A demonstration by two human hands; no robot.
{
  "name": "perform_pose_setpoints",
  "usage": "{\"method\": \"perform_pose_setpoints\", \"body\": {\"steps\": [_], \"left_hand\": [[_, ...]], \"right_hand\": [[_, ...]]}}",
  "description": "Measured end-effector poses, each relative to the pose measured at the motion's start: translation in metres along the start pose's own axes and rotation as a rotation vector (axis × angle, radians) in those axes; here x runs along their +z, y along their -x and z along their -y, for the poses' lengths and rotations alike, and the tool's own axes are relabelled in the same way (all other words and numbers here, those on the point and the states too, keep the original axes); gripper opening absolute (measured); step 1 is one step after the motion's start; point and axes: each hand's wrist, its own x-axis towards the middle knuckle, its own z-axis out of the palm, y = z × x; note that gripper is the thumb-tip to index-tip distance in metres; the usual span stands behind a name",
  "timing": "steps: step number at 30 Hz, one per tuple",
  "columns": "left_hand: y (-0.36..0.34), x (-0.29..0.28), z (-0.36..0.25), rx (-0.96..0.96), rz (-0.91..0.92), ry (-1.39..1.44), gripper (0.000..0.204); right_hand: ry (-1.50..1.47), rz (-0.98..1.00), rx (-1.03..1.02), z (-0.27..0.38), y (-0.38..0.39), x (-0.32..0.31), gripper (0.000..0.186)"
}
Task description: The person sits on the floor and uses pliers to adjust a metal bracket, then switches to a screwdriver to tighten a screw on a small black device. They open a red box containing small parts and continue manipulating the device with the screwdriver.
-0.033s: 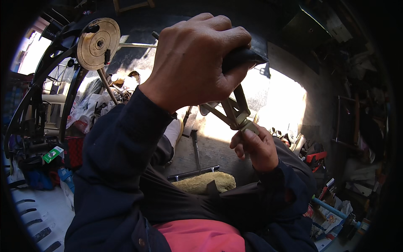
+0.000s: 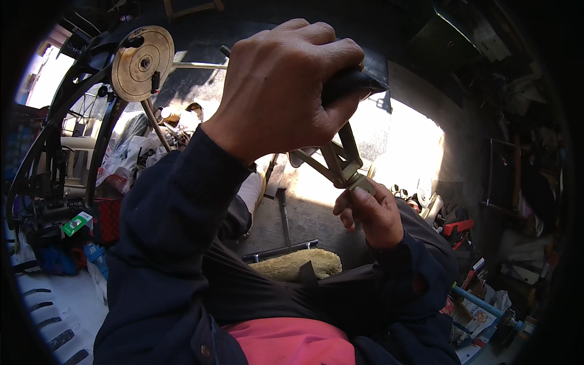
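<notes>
Close under your chin, your left hand (image 2: 286,85) is clenched around a black rubber grip (image 2: 350,82), raised high in front of you, while just below it your right hand (image 2: 371,213) pinches the lower end of a brass-coloured metal linkage (image 2: 337,161) that runs down from that grip. Beyond your knees a yellow woolly pad (image 2: 298,263) lies on the concrete floor (image 2: 304,213) beside a dark metal bar (image 2: 281,249). Farther off at upper left, a round brass disc (image 2: 143,62) sits on a dark curved frame (image 2: 100,128).
</notes>
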Motion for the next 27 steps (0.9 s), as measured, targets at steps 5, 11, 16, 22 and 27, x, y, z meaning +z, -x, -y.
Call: {"method": "perform_pose_setpoints", "body": {"steps": [5,11,16,22,27], "left_hand": [[-0.0003,-0.0003,-0.0003,-0.006,0.002,-0.003,0.029],[-0.0005,0.0000,-0.0004,-0.001,-0.007,0.001,0.028],[-0.0001,0.0003,0.0001,0.005,-0.007,0.003,0.028],[0.0001,0.0004,0.0004,0.007,-0.007,0.002,0.029],[0.0002,0.0006,0.0000,0.004,-0.003,0.000,0.030]], "right_hand": [[0.029,-0.023,-0.003,0.0014,0.0009,0.0022,0.042],[0.037,-0.027,-0.008,0.0014,0.0011,0.0025,0.043],[0.044,-0.029,-0.022,0.0012,0.0012,0.0026,0.045],[0.052,-0.024,-0.031,0.0000,0.0005,0.0023,0.048],[0.087,-0.034,-0.029,-0.0013,0.0007,0.0027,0.047]]}}
